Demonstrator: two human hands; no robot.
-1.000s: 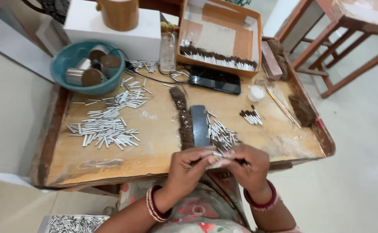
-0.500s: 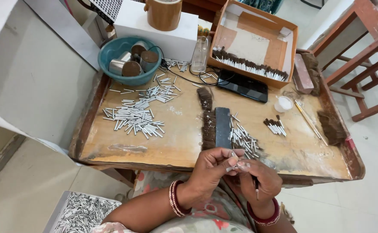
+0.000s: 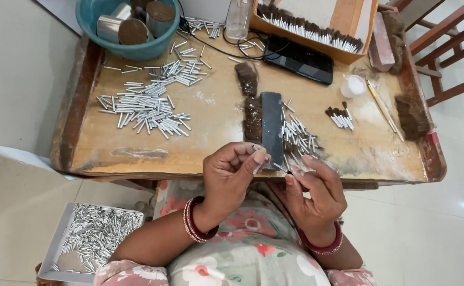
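At the near edge of the wooden worktable (image 3: 137, 153), the person's two hands meet just above the lap. The left hand (image 3: 232, 177) is curled nearly closed, thumb and forefinger pinched on a short silver tube (image 3: 259, 165) that slants down toward the other hand. The right hand (image 3: 314, 188) is half closed, its fingertips drawn together on something thin next to the tube; what it is I cannot tell from where I stand. Red bangles ring both wrists.

Just beyond the hands a dark rectangular block (image 3: 272, 127) lies on the table, with a strip of brown bristle (image 3: 252, 119) along its left side and a loose scatter of silver tubes (image 3: 298, 139) along its right. A smaller tuft of brown bristle (image 3: 247, 78) sits just past the block. Farther left, a wide heap of silver tubes (image 3: 150, 103) spreads over the tabletop. To the right lie a few finished brush tips (image 3: 340, 116), a small white cap (image 3: 356, 85) and a thin yellow stick (image 3: 384, 110).

Along the far edge stand a teal bowl (image 3: 110, 47) holding metal tins, a black phone (image 3: 298, 59) and a cardboard tray (image 3: 348, 21) lined with a row of bristle-tipped tubes. Down on the floor at the person's left, a white tray (image 3: 57, 238) holds many more silver tubes.
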